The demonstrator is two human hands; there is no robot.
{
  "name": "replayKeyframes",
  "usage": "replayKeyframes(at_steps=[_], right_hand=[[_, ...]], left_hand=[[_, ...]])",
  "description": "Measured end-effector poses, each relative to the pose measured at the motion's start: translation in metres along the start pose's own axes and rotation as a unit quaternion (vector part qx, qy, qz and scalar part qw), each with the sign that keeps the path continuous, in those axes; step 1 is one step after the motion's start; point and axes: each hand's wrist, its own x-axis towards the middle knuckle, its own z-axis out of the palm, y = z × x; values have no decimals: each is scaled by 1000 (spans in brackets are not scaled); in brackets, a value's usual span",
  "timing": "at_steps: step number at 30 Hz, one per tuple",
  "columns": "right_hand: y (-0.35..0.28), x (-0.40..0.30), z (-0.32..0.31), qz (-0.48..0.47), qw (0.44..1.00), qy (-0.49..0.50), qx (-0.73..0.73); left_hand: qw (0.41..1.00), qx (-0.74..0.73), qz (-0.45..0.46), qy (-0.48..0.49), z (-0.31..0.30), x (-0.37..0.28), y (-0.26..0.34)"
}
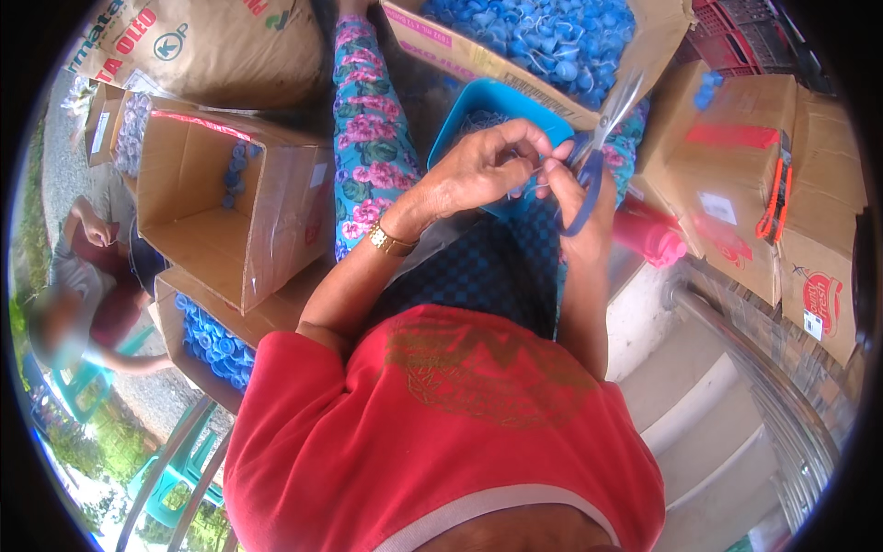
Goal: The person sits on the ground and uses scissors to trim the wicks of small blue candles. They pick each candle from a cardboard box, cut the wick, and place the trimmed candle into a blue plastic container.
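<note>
Both hands meet over a blue plastic bin [447, 134]. My left hand [486, 165] pinches a thin pale strand [540, 181] between thumb and forefinger. A gold-coloured watch circles that wrist. In my right hand [578, 185] hangs a pair of scissors [592, 190] with blue handles, its bright blades pointing up and away from me. The fingertips of this hand also touch the strand; whatever small piece sits between the fingertips is mostly hidden. Inside the bin lie tangled pale strips [479, 123]. Just beyond it, a large carton [483, 62] holds many blue plastic pieces [545, 34].
An open carton [200, 186] lies on its side at left, above another with blue pieces [214, 345]. A big paper sack [227, 55] stands far left. At right are closed cartons [731, 165], an orange cutter [779, 193], a pink bottle [652, 238] and metal railing [745, 352]. Another person sits left.
</note>
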Motion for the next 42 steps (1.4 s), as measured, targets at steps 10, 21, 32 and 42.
replayKeyframes(at_steps=[10, 21, 32, 42], right_hand=[[12, 0, -21, -116, 969, 44, -211], [12, -56, -22, 27, 961, -81, -263], [21, -48, -21, 19, 968, -107, -224], [22, -57, -22, 45, 968, -112, -220]], left_hand=[[981, -193, 0, 18, -10, 1, 7], [975, -214, 58, -14, -15, 17, 13], [961, -273, 39, -4, -19, 13, 13], [967, -255, 22, -15, -18, 10, 14]])
